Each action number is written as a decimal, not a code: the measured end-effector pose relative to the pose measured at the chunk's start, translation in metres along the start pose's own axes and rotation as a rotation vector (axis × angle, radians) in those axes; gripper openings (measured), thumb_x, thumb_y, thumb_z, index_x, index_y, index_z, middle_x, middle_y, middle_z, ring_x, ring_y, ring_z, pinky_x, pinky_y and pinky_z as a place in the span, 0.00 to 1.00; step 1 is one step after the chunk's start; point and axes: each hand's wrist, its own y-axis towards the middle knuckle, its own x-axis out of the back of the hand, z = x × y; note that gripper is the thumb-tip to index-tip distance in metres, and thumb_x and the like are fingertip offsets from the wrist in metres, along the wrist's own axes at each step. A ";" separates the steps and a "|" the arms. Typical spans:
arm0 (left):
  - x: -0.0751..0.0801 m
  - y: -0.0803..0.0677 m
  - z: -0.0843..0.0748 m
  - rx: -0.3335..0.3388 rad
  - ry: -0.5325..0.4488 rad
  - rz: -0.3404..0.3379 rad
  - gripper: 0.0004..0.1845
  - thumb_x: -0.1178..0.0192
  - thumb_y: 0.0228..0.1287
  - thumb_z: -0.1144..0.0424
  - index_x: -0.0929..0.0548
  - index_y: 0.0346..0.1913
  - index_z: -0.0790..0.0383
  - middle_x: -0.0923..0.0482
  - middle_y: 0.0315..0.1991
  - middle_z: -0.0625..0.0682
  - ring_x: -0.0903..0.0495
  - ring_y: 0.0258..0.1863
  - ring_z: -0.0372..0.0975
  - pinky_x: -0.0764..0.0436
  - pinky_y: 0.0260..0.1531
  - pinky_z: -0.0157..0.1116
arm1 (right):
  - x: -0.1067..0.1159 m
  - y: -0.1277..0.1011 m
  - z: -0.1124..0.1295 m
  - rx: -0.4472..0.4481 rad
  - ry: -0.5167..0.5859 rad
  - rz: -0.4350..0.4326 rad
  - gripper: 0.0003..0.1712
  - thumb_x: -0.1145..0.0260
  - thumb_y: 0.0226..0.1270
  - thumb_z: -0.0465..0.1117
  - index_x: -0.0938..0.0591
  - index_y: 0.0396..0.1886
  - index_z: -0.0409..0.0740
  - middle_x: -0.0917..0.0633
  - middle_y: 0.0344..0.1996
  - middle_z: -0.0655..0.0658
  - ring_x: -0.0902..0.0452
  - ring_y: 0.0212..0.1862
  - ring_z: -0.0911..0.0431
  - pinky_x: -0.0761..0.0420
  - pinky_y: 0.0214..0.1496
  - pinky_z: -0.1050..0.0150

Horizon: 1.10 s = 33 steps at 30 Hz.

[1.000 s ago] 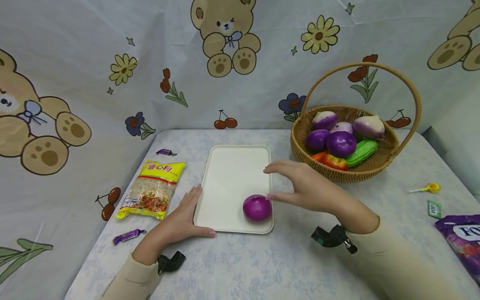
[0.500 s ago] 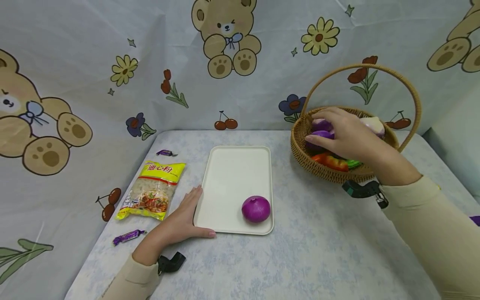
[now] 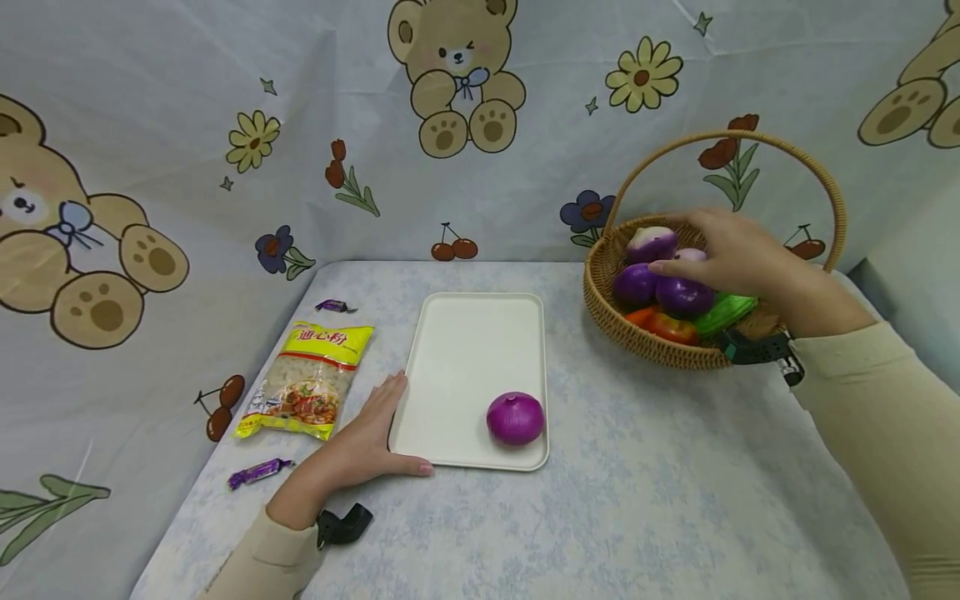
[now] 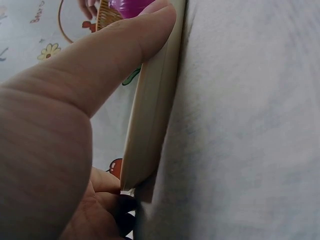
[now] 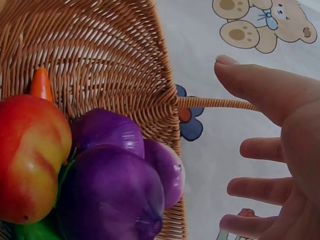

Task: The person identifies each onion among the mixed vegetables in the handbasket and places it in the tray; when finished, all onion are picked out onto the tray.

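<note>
Hovering over 1 basket [image 3: 637, 343], the right hand [image 3: 738, 254] is spread wide: in the right wrist view its thumb and 3 fingers stand well apart, with nothing in their grasp. The left hand [image 3: 367, 442] lies with fingers extended at the near left corner of 1 white tray [image 3: 468, 375], thumb along the near edge, fingers along the left side; it touches the tray without closing on it. On the tray, toward its near right corner, rests 1 purple onion [image 3: 515, 419]. Visible in the basket from the head view: 4 purple vegetables [image 3: 684, 296], partly overlapped by the right hand, 1 green vegetable [image 3: 727, 312], 1 red-yellow fruit [image 5: 32, 160] and 1 orange tip [image 5: 41, 87]. Left of the tray on the table [image 3: 637, 517] lie 1 pasta bag [image 3: 307, 379] and 2 purple candies [image 3: 259, 472]. Behind hangs 1 cloth [image 3: 525, 221] printed with 3 bears, 2 of them cropped, and 2 yellow flowers.
</note>
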 end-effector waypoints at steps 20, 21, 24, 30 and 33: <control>0.000 0.000 0.000 -0.001 0.008 -0.002 0.80 0.21 0.43 0.27 0.60 0.86 0.61 0.64 0.86 0.58 0.65 0.83 0.56 0.55 0.76 0.60 | -0.030 0.003 -0.024 0.080 -0.064 0.168 0.43 0.24 0.69 0.56 0.25 0.70 0.29 0.25 0.65 0.22 0.27 0.64 0.30 0.27 0.63 0.30; 0.000 0.000 0.000 -0.002 0.008 -0.002 0.80 0.21 0.43 0.27 0.60 0.86 0.61 0.64 0.86 0.58 0.65 0.83 0.56 0.55 0.76 0.60 | -0.032 0.003 -0.026 0.085 -0.062 0.169 0.42 0.23 0.68 0.54 0.24 0.69 0.30 0.24 0.65 0.22 0.26 0.63 0.31 0.26 0.62 0.31; 0.000 0.000 0.000 -0.003 0.010 -0.002 0.79 0.21 0.43 0.27 0.60 0.86 0.61 0.64 0.86 0.58 0.65 0.83 0.56 0.55 0.76 0.60 | -0.034 0.004 -0.029 0.095 -0.064 0.163 0.39 0.21 0.67 0.49 0.23 0.68 0.31 0.23 0.64 0.23 0.24 0.61 0.32 0.24 0.60 0.31; 0.000 0.000 0.001 -0.003 0.017 0.000 0.79 0.22 0.43 0.26 0.60 0.86 0.61 0.64 0.86 0.57 0.66 0.83 0.55 0.55 0.76 0.60 | -0.029 0.001 -0.024 0.074 -0.070 0.140 0.38 0.20 0.66 0.47 0.23 0.68 0.32 0.22 0.61 0.24 0.24 0.60 0.29 0.23 0.57 0.30; 0.001 0.000 0.001 -0.005 0.017 0.002 0.80 0.22 0.43 0.26 0.60 0.86 0.61 0.65 0.86 0.57 0.66 0.83 0.55 0.55 0.76 0.60 | -0.022 -0.002 -0.015 0.071 -0.084 0.116 0.39 0.21 0.67 0.50 0.24 0.70 0.35 0.23 0.62 0.24 0.27 0.62 0.28 0.24 0.59 0.29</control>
